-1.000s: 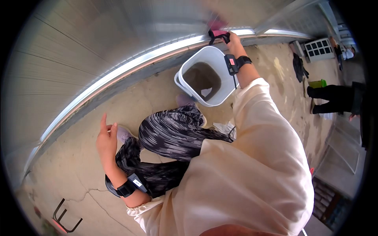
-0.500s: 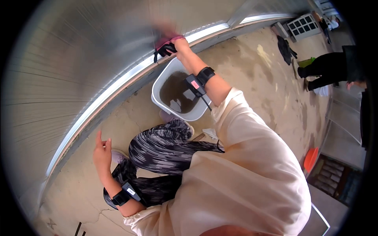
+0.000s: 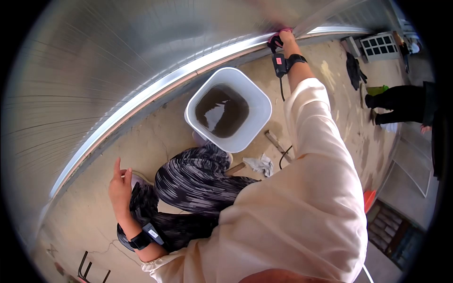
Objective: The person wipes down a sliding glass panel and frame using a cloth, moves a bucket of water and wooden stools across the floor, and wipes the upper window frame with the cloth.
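Observation:
My right hand is closed on a dark pink and black cloth, pressed against the metal wall at its white bottom rail. Most of the cloth is hidden behind the fingers. Below that arm, a white square bucket stands on the floor with murky brown water inside. My left hand is empty, raised in front of my left knee with the index finger stretched out and the fingers apart.
A grey rag and a wooden stick lie beside my foot. To the right, a person in black trousers stands near a dark garment and a white grid-fronted box. An orange basin sits at the far right.
My right hand has slid the cloth along the rail to the right, away from above the bucket. The bucket now shows in full. My left hand has hardly moved.

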`<state>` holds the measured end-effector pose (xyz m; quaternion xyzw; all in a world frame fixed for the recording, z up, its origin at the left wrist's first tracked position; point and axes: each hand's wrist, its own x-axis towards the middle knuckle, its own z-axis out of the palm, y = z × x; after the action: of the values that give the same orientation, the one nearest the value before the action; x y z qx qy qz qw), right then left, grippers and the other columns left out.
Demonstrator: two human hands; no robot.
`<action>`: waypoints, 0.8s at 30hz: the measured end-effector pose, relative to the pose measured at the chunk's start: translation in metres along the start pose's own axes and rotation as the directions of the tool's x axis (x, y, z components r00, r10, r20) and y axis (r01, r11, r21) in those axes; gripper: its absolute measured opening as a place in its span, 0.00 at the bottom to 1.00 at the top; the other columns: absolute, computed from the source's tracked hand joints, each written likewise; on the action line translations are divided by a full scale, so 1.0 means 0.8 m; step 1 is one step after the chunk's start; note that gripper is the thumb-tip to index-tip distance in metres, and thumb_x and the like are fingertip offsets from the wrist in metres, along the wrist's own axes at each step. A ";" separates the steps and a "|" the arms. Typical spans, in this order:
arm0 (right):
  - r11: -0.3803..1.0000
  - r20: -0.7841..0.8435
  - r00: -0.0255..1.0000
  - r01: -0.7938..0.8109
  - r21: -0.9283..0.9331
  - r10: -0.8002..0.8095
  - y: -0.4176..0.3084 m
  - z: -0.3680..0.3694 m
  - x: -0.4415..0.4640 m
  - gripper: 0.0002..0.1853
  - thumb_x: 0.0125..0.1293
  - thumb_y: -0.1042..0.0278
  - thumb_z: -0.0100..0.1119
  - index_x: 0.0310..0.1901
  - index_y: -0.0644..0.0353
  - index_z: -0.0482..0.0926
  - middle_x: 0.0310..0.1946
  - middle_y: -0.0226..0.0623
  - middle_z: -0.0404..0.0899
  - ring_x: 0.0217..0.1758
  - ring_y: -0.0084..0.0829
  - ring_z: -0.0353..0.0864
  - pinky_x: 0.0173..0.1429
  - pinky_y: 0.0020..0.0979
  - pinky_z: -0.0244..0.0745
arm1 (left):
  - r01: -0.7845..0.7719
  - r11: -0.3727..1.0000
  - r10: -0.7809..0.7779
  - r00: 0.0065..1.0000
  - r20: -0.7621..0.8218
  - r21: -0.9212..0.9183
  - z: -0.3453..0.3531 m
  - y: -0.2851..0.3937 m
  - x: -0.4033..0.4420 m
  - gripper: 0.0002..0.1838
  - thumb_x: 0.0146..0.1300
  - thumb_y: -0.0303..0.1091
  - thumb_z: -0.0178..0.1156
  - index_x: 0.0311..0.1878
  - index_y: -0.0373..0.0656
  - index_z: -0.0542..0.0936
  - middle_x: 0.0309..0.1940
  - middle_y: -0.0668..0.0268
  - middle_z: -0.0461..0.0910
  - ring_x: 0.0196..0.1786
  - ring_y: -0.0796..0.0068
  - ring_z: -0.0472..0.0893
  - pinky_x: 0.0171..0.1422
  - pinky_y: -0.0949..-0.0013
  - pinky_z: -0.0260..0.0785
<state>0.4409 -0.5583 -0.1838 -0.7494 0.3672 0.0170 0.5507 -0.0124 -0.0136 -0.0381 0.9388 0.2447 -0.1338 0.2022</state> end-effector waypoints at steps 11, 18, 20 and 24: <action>0.380 0.207 0.935 0.311 -0.871 -0.289 0.059 0.212 -0.073 0.21 0.62 0.64 0.44 0.53 0.66 0.73 0.54 0.55 0.70 0.54 0.47 0.73 0.54 0.47 0.68 | -0.157 0.987 0.154 0.984 -0.089 -0.033 -0.019 0.024 -0.028 0.26 0.64 0.41 0.54 0.65 0.50 0.65 0.35 0.61 0.81 0.34 0.62 0.81 0.40 0.63 0.71; 0.347 0.535 0.825 0.563 -0.750 -0.182 0.041 0.313 -0.371 0.29 0.63 0.59 0.42 0.58 0.76 0.67 0.64 0.68 0.54 0.69 0.63 0.51 0.64 0.67 0.42 | -0.126 0.989 0.120 0.989 -0.088 -0.076 -0.025 0.017 -0.044 0.26 0.64 0.43 0.54 0.65 0.51 0.64 0.37 0.62 0.81 0.35 0.64 0.81 0.41 0.64 0.71; 0.221 0.609 0.763 0.646 -0.730 -0.218 0.057 0.358 -0.425 0.28 0.63 0.60 0.42 0.58 0.74 0.67 0.64 0.69 0.54 0.69 0.65 0.50 0.61 0.72 0.40 | -0.101 0.986 0.094 0.994 -0.063 -0.129 -0.026 0.012 -0.043 0.26 0.65 0.42 0.53 0.66 0.50 0.64 0.38 0.57 0.81 0.40 0.60 0.81 0.44 0.64 0.70; 0.109 0.783 0.603 0.798 -0.593 -0.155 0.056 0.380 -0.511 0.25 0.63 0.67 0.45 0.60 0.73 0.66 0.63 0.67 0.56 0.67 0.68 0.51 0.62 0.72 0.37 | -0.071 0.988 0.061 0.995 -0.078 -0.134 -0.020 -0.005 -0.034 0.26 0.65 0.43 0.52 0.66 0.51 0.64 0.38 0.57 0.81 0.40 0.61 0.81 0.45 0.64 0.70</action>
<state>0.2322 -0.0916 -0.1642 -0.9532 -0.1707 0.2421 0.0609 -0.0348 -0.0145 -0.0155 0.9346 0.2294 -0.0751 0.2613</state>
